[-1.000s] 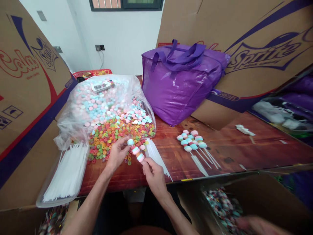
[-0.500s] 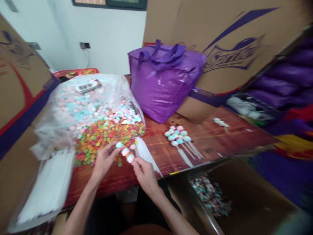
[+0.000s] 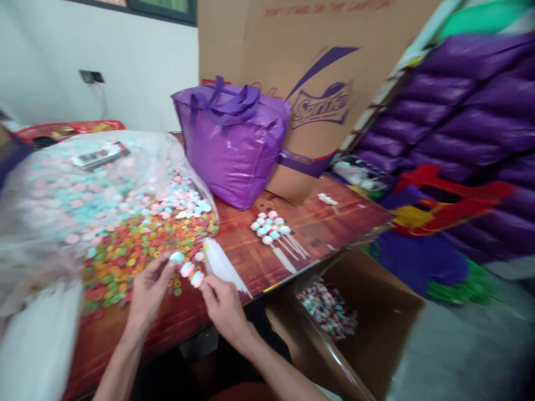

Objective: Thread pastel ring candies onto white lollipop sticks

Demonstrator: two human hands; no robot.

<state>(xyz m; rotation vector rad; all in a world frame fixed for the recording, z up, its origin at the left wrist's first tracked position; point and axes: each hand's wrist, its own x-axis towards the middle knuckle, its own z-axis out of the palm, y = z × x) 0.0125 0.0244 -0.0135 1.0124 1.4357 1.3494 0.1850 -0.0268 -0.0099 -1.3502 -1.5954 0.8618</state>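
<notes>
My right hand [image 3: 223, 305] pinches the lower end of a candy skewer [image 3: 188, 269] with pink, white and blue round sweets on it. My left hand [image 3: 148, 285] pinches the blue sweet at the skewer's top end. Both hands hover over the front edge of the wooden table [image 3: 259, 262]. Behind them lies an open clear bag of sweets [image 3: 104, 206], pastel ones at the back and coloured rings in front. A loose bundle of white sticks [image 3: 221, 266] lies just right of my hands. Several finished skewers [image 3: 273, 231] lie further right.
A purple tote bag [image 3: 232, 142] stands at the back against a large cardboard panel [image 3: 309, 67]. An open cardboard box [image 3: 359, 317] with wrapped sweets sits on the floor at the right. Stacked purple packs [image 3: 451, 122] fill the right side. A white packet [image 3: 37, 340] lies front left.
The view has swung to the right, showing the floor box and purple packs. My hands keep the same hold on the skewer and have barely moved over the table.
</notes>
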